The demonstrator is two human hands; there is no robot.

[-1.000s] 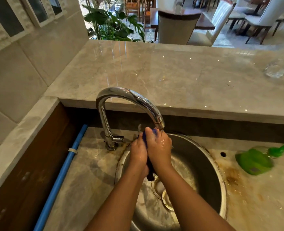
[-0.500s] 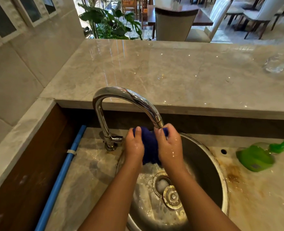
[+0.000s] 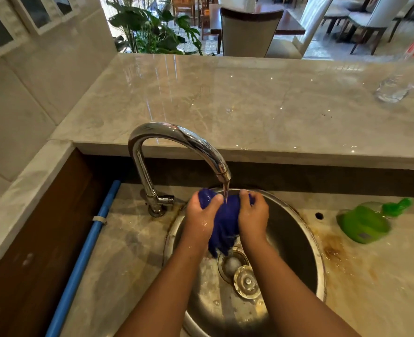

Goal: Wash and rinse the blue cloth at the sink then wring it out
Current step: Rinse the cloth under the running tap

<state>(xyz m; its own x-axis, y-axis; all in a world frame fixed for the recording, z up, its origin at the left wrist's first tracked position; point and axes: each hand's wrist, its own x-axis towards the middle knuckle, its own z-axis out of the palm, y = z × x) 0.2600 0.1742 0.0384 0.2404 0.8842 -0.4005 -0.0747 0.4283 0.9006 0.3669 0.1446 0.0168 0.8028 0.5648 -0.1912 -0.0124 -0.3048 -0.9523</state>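
Cloth position: The blue cloth (image 3: 225,216) is held bunched over the round steel sink (image 3: 298,239), directly under the tap spout (image 3: 184,142); its lower end hangs above the drain (image 3: 230,262).
Left hand: The left hand (image 3: 202,211) is closed on the left side of the cloth, the fingers wrapped over its top.
Right hand: The right hand (image 3: 253,212) is closed on the right side of the cloth, the fingers curled over its upper edge.
Water: A thin stream is seen falling from the spout onto the cloth between the two hands.
Step in hand: Rinsing is judged to be under way; wringing is not yet done.
Risk, splash: Water may be thrown onto the worktop (image 3: 133,251) at the sink's left edge if the cloth is squeezed hard under the stream.
Risk, drop: The wet cloth may be let slip into the basin if either grip is loosened, and it could then cover the drain.
Risk, stopper: The loose stopper (image 3: 246,282) lies just beside the drain and may be knocked into it by the hanging end, so that the basin fills.
Risk, bottle: The green bottle (image 3: 363,223) lies on its side on the worktop near the sink's right edge, well apart from the hands; little hazard is expected from it.
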